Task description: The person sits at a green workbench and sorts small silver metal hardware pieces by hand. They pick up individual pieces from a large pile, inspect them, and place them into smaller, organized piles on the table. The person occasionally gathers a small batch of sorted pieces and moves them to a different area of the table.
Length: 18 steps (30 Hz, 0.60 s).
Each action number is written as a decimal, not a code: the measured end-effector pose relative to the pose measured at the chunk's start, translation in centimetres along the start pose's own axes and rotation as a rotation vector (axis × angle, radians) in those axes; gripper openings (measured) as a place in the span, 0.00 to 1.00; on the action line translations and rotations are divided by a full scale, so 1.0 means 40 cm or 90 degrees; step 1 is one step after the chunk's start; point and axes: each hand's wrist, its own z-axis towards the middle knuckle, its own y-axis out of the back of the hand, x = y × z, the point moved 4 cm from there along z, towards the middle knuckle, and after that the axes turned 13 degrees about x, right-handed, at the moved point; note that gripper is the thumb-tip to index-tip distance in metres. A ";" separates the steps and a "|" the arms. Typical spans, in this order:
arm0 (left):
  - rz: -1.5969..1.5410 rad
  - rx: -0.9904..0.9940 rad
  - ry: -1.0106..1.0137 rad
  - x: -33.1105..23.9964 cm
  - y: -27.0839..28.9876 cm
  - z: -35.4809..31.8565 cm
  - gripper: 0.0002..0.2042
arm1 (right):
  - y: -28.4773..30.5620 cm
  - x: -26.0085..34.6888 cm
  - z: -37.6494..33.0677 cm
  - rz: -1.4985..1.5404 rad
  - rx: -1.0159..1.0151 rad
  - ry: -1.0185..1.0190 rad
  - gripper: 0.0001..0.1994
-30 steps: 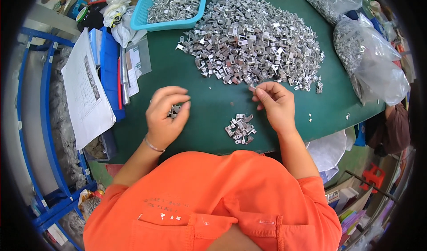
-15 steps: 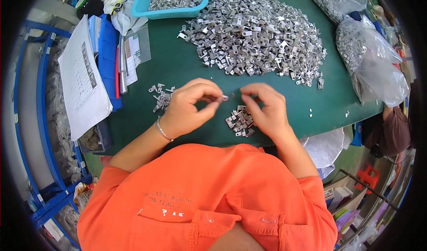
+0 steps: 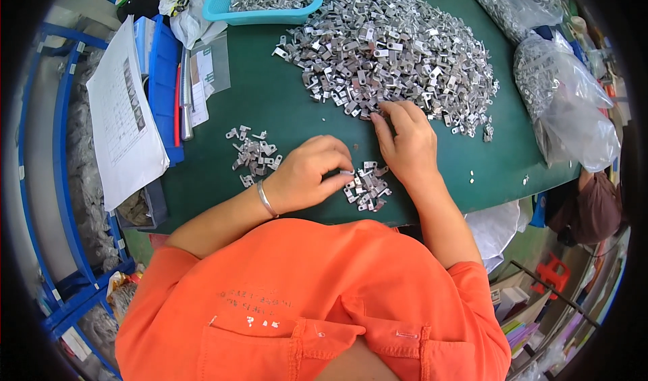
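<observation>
Flat metal brackets with holes form a large heap [image 3: 398, 50] at the far middle of the green table. At the heap's near edge is my right hand [image 3: 410, 145], its thumb and forefinger closing on a small metal bracket [image 3: 378, 116] there. My left hand [image 3: 307, 175] is closed in a pinch on a small bracket, mostly hidden by the fingertips, at the left edge of a small near pile of brackets [image 3: 368, 191]. Another small bracket pile [image 3: 255, 155] lies to the left of that hand.
A turquoise basket [image 3: 266, 18] of metal parts stands at the far left. Clear bags of parts [image 3: 543, 91] lie at the right. Printed sheets [image 3: 125, 121] lean by a blue bin [image 3: 162, 87]. A person's dark sleeve [image 3: 594, 209] shows beyond the right edge.
My right hand has moved away from me to the heap's near edge. My left hand has come nearer and lowered its pinched bracket to the small near pile.
</observation>
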 end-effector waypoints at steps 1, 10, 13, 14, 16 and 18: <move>-0.030 -0.003 0.038 0.007 0.003 0.007 0.05 | -0.003 0.002 0.008 -0.020 0.000 -0.010 0.04; -0.393 -0.115 0.221 0.034 -0.008 0.025 0.16 | 0.002 0.019 0.014 0.148 -0.040 0.095 0.05; -0.556 -0.156 0.202 0.042 0.002 0.029 0.16 | 0.027 0.040 -0.016 0.313 0.006 0.093 0.09; -0.553 -0.148 0.200 0.035 0.007 0.031 0.15 | 0.032 0.045 -0.029 0.342 0.004 0.099 0.09; -0.552 -0.146 0.144 0.030 0.006 0.031 0.14 | 0.026 0.043 -0.052 0.454 -0.011 0.017 0.10; -0.523 -0.147 0.104 0.020 0.000 0.028 0.12 | 0.020 0.044 -0.074 0.577 -0.018 -0.116 0.10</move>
